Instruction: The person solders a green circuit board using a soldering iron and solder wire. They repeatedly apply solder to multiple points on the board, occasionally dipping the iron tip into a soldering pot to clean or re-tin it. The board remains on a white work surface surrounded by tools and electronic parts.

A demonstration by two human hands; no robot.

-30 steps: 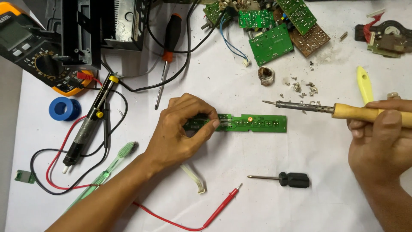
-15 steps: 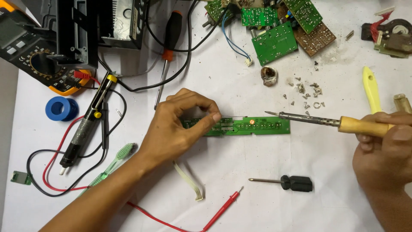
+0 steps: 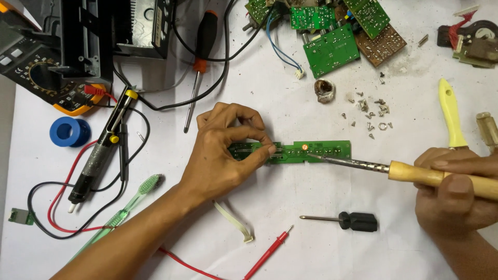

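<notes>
your left hand pinching the left end of the narrow green board, flat mid-table | your right hand wrapped tight round the wooden-handled soldering iron, tip touching the board's middle | small black screwdriver just near of it

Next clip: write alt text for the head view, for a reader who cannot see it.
A person's right hand holds a wooden-handled soldering iron with its tip on a narrow green circuit board, which the left hand pins to a white table. Around them lie a small black screwdriver, loose screws, a blue solder spool and a pile of green circuit boards.
</notes>
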